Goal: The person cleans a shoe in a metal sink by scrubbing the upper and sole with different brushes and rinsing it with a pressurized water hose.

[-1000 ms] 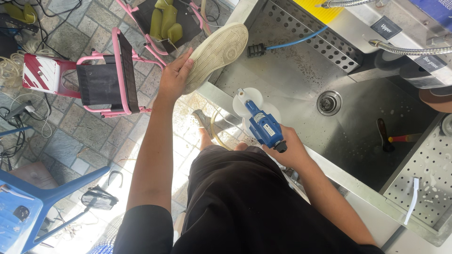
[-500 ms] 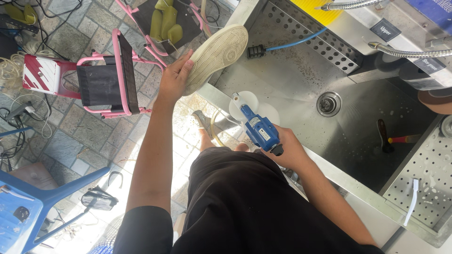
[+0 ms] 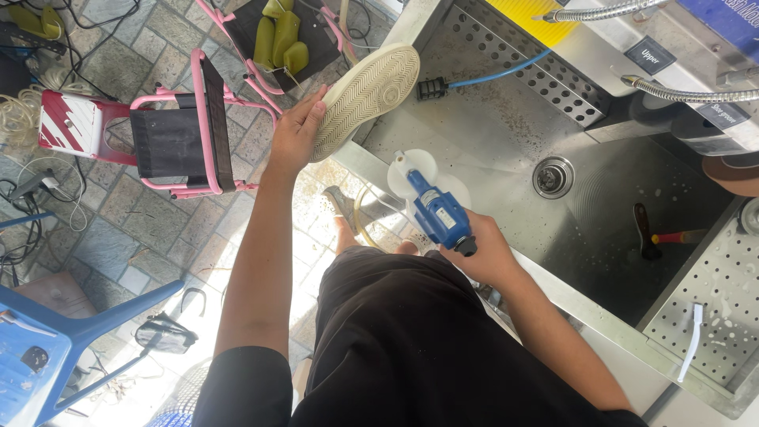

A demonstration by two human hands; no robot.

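My left hand (image 3: 294,136) grips a pale sneaker (image 3: 365,96) by its heel end, the ribbed sole turned up toward me, held over the near left corner of a steel sink (image 3: 506,134). My right hand (image 3: 486,251) is closed around the handle of a blue spray gun (image 3: 439,213) with a white nozzle and round white cup, pointing up toward the shoe. The nozzle tip sits a short way below the sole, apart from it.
A drain (image 3: 553,175) and a dark brush with a red handle (image 3: 650,235) lie in the sink. A blue hose with a black nozzle (image 3: 433,88) rests at the back. A white toothbrush (image 3: 690,332) lies on the perforated shelf. A pink folding chair (image 3: 182,126) stands at left.
The spray gun shifted slightly left, then back right, and my head moved a little. The shoe stays held in the same place.
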